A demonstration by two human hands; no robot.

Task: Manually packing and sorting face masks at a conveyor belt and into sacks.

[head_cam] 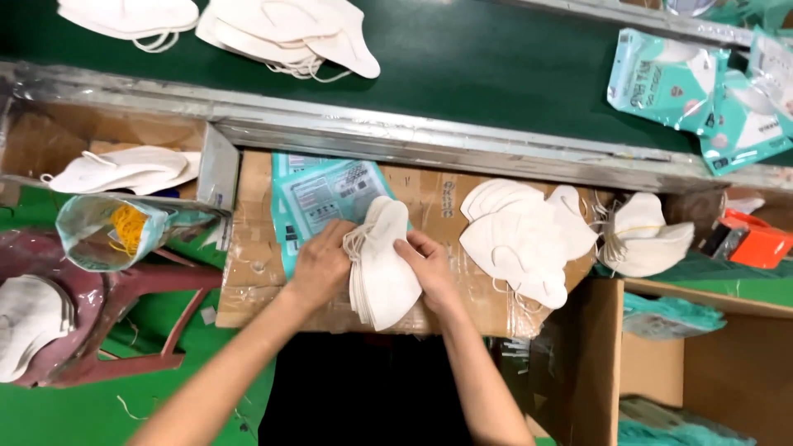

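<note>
Pinching a white mask stack, both hands' fingers hover beside flat teal rectangular packets.

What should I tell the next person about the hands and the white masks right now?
Left hand: shut on the mask stack, gripping its left edge by the ear loops.
Right hand: shut on the stack's right edge.
The stack stands on the cardboard, partly over the teal bags.
Done: filled bags lie on the green belt.
Left: this stack is not bagged. More loose masks wait at the right, and others on the belt.
</note>
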